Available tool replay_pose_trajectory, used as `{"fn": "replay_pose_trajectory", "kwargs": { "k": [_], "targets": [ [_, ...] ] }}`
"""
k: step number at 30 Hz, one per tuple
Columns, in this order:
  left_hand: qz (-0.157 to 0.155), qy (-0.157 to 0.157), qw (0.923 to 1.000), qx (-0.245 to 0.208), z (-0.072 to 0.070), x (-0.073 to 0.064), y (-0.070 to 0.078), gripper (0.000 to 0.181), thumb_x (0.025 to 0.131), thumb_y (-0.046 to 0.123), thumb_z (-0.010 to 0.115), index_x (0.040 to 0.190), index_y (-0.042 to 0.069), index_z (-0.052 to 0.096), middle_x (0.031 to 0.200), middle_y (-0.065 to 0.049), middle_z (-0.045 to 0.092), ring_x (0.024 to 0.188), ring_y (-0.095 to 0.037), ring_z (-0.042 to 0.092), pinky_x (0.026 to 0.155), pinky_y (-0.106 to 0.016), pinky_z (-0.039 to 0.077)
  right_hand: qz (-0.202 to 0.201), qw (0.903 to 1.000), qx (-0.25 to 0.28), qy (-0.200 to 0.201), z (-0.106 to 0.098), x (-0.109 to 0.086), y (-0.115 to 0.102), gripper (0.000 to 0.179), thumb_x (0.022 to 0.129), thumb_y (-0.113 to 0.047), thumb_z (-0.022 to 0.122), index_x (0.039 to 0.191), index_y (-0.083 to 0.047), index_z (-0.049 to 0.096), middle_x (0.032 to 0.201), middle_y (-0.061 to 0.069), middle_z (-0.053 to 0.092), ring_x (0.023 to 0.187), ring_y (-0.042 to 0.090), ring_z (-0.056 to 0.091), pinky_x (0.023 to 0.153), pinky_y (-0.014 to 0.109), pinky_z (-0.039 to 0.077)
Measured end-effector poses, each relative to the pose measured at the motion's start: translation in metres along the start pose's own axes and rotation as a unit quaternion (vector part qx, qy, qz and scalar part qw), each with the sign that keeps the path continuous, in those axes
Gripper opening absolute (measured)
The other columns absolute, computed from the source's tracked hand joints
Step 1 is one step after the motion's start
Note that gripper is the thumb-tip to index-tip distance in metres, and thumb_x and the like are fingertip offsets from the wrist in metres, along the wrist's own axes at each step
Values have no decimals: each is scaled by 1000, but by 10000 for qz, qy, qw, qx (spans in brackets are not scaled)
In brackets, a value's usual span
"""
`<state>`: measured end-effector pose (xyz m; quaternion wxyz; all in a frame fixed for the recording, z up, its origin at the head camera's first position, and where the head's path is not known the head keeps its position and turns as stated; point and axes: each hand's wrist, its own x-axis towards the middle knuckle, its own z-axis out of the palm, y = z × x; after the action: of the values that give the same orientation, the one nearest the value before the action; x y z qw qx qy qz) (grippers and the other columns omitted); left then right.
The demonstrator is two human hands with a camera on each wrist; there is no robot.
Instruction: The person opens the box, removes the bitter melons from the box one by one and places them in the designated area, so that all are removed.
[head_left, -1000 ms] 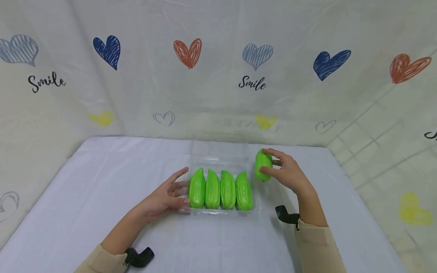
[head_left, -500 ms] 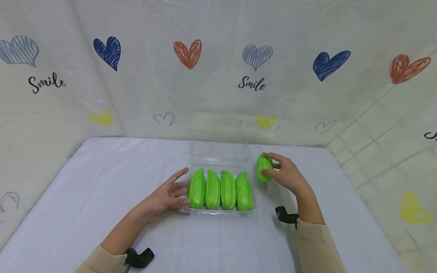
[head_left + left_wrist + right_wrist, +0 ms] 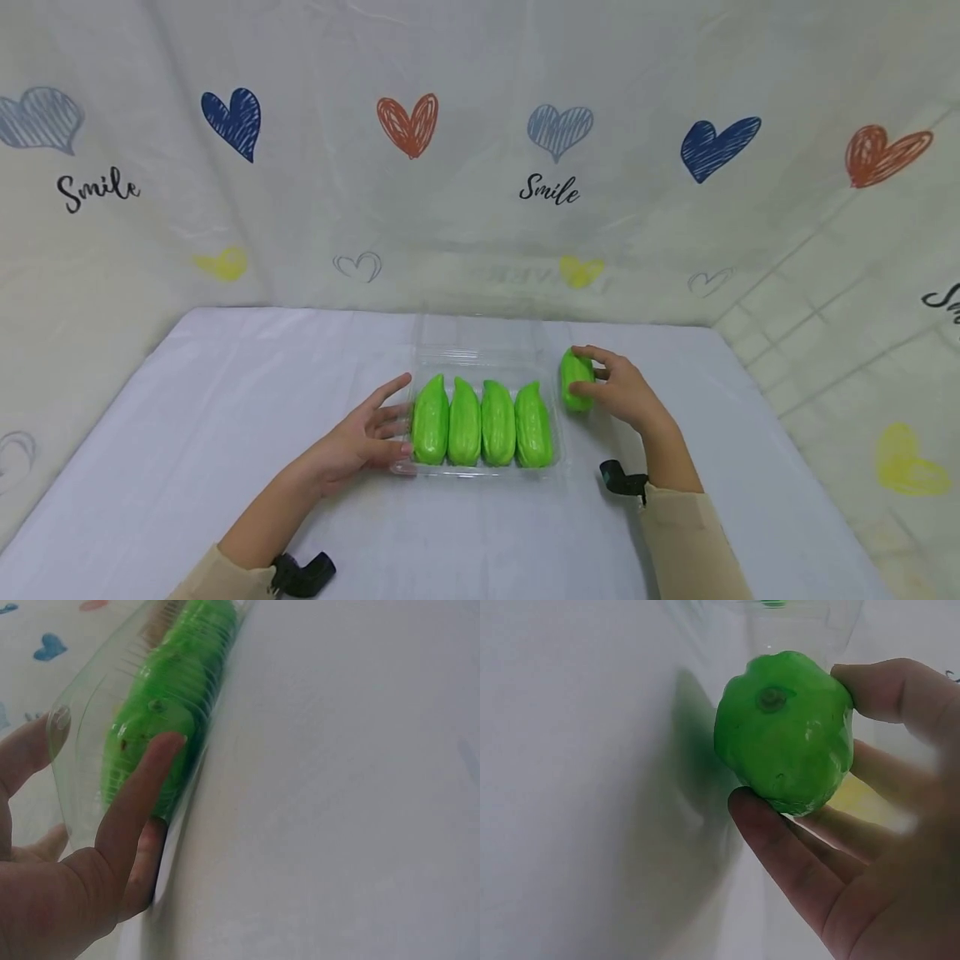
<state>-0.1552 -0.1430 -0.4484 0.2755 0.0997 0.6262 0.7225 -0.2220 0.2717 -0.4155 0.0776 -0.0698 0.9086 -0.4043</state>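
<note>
My left hand [image 3: 367, 442] lies at the left end of a clear plastic clamshell box [image 3: 480, 472], its fingers spread and fairly straight. Its thumb touches the front left corner. Several green ridged, gourd-like vegetables [image 3: 465, 421] lie side by side in the box, pointed tips toward the back. Another such green vegetable [image 3: 576, 392] is in my right hand [image 3: 630, 392], just right of the box, pinched between thumb and fingers. In the right wrist view, the held vegetable's rounded stem end [image 3: 772, 699] faces the camera above the table, casting a shadow.
The box's clear lid [image 3: 480, 337] lies folded back toward the rear. A white cloth [image 3: 465, 542] covers the table. A pale curtain with printed hearts [image 3: 408, 125] hangs behind it. Black wrist-camera mounts [image 3: 624, 479] stick out from both beige sleeves.
My right hand has come slightly nearer the table's front with the green vegetable in its grip, which sits lower beside the box. The left hand and box stay in place; the head view shifts slightly.
</note>
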Motion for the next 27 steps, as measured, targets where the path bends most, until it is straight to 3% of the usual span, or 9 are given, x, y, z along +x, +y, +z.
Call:
{"fn": "replay_pose_trajectory", "kwargs": {
  "k": [12, 27],
  "targets": [
    [-22, 36, 9999, 107, 0, -1, -3, 103, 86, 4, 75, 160, 34, 11, 163, -22, 14, 148, -47, 20, 94, -47, 55, 112, 9997, -156, -141, 4, 1, 2, 65, 90, -25, 70, 149, -15, 46, 156, 20, 36, 136, 50, 43, 99, 59, 49],
    [-93, 49, 9999, 69, 2, -2, 1, 102, 86, 2, 74, 160, 34, 11, 163, -22, 13, 148, -47, 21, 95, -46, 55, 10, 9995, -200, -248, 2, -1, -3, 65, 90, -27, 71, 149, -16, 46, 157, 19, 35, 136, 51, 42, 101, 62, 45]
  ]
}}
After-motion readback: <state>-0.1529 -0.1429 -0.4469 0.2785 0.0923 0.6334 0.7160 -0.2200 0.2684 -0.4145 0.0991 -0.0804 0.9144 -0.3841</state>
